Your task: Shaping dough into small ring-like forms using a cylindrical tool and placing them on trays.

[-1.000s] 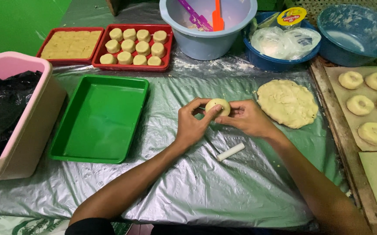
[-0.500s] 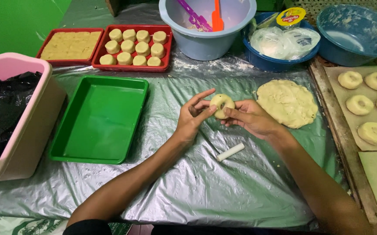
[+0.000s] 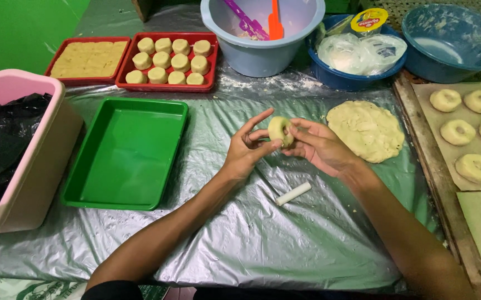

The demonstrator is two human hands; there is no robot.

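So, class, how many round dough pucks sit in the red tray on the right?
9, in the red tray: four along the back row, three in the middle row and two in front. None seems hidden.

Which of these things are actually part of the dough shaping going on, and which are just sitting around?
In use: the dough ring held by left hand and right hand; flat dough sheet; finished rings; white stick.

Lying about: green tray, pink tub, grey bucket, blue bowls.
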